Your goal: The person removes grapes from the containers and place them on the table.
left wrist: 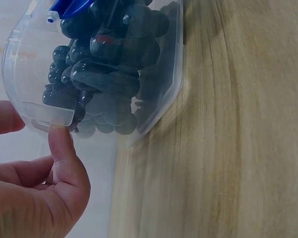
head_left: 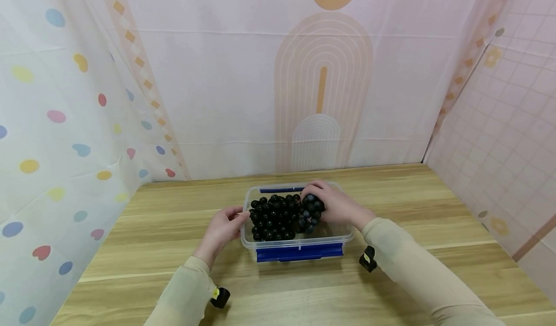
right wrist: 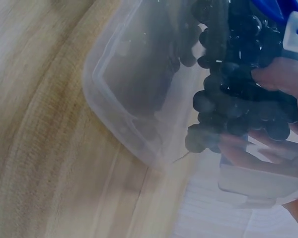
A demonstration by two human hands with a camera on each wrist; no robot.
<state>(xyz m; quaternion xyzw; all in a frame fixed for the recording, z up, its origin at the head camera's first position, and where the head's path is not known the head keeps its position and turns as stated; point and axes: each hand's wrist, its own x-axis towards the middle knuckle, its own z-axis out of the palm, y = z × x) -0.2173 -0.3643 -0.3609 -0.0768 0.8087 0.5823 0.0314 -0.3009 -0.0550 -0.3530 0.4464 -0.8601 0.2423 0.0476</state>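
A clear plastic food container (head_left: 347, 237) with blue clips sits on the table, its top uncovered. Dark grapes (head_left: 273, 218) fill its left half. At the left end, my left hand (head_left: 223, 230) holds the container's rim; in the left wrist view its thumb (left wrist: 62, 144) presses against the rim's edge. My right hand (head_left: 336, 204) reaches into the right half and grips a bunch of grapes (head_left: 310, 215), which lies against the others. Through the cloudy wall, the right wrist view shows fingers (right wrist: 283, 77) around this bunch. Part of the right hand's grip is hidden.
The wooden table (head_left: 295, 292) extends around the container on all sides. A patterned curtain (head_left: 226, 84) hangs behind its far edge, and more cloth borders it left and right. Small black wrist cameras (head_left: 368, 259) hang beneath both sleeves.
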